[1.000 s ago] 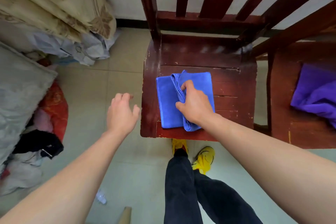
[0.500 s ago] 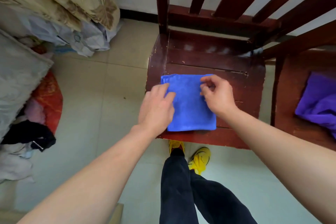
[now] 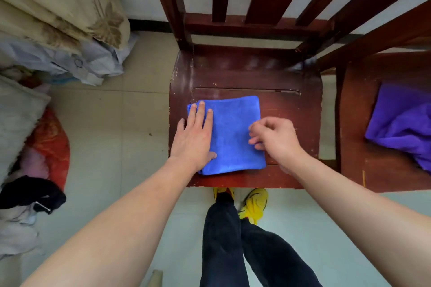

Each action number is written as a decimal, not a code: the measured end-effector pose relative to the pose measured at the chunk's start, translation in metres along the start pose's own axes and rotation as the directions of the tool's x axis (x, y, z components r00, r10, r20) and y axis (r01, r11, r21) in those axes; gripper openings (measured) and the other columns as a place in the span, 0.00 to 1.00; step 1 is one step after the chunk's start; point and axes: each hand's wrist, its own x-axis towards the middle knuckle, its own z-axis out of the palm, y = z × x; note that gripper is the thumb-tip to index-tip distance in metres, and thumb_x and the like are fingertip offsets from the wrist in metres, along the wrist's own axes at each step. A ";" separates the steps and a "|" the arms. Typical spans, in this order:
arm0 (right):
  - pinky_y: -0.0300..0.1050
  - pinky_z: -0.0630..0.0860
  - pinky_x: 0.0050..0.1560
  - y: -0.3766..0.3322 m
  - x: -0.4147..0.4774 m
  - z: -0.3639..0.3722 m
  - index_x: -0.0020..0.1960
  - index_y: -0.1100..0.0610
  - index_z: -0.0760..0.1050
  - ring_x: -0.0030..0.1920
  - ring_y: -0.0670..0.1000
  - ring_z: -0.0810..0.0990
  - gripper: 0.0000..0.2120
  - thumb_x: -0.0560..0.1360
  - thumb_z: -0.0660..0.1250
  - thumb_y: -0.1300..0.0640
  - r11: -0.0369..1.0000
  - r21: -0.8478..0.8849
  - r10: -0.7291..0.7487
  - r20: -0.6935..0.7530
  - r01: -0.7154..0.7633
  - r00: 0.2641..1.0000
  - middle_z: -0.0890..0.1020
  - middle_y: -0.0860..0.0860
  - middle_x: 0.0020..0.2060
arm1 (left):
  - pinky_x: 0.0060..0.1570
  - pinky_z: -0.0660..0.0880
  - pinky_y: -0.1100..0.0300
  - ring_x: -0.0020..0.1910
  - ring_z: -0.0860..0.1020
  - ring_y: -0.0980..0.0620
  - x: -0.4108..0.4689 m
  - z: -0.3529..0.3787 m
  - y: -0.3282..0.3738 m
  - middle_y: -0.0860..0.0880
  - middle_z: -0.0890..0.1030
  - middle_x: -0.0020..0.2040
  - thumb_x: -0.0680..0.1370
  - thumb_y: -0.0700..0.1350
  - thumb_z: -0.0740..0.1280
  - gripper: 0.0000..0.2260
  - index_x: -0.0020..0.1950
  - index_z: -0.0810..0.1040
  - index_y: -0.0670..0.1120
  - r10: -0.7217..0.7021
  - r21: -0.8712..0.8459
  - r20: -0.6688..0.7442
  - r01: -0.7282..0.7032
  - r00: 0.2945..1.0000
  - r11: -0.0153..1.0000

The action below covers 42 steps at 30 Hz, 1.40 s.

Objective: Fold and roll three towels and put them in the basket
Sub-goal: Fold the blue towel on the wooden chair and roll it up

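Note:
A blue towel, folded into a flat rectangle, lies on the seat of a dark red wooden chair. My left hand rests flat on the towel's left side, fingers straight and pointing away from me. My right hand hovers over the towel's right edge with fingers loosely curled and nothing in them. A crumpled purple towel lies on the seat of a second chair at the right. No basket is in view.
Folded beige bedding and pale cloth fill the upper left. More laundry, red, black and white, is heaped along the left edge on the tiled floor. My legs and yellow shoes stand just before the chair's front edge.
The right hand folded the blue towel over and then let it go. The left hand came from beside the chair onto the towel and now presses it flat.

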 end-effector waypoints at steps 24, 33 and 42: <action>0.48 0.71 0.41 0.050 0.000 0.002 0.47 0.54 0.73 0.49 0.60 0.79 0.17 0.65 0.76 0.50 0.866 -0.496 0.017 -0.105 -0.067 0.994 0.81 0.54 0.46 | 0.38 0.78 0.57 0.37 0.80 0.46 0.047 -0.046 0.036 0.42 0.81 0.39 0.77 0.52 0.67 0.12 0.47 0.75 0.43 -0.266 -0.905 0.329 0.383 0.906 0.184; 0.46 0.60 0.28 0.044 -0.010 -0.034 0.47 0.56 0.73 0.39 0.59 0.73 0.15 0.63 0.71 0.66 0.194 -0.918 -0.652 0.142 0.345 0.745 0.73 0.54 0.39 | 0.31 0.76 0.56 0.43 0.80 0.43 0.061 -0.076 0.065 0.41 0.77 0.49 0.71 0.44 0.70 0.14 0.54 0.73 0.43 -0.344 -0.861 0.500 0.497 0.795 -0.103; 0.49 0.68 0.33 0.080 -0.047 -0.024 0.51 0.54 0.77 0.41 0.55 0.75 0.13 0.70 0.71 0.49 0.259 -0.804 -0.572 0.319 0.535 0.756 0.76 0.51 0.44 | 0.41 0.74 0.57 0.41 0.75 0.49 0.019 -0.034 0.031 0.46 0.76 0.46 0.69 0.33 0.66 0.16 0.52 0.72 0.47 -0.460 -0.937 0.263 0.338 0.848 0.088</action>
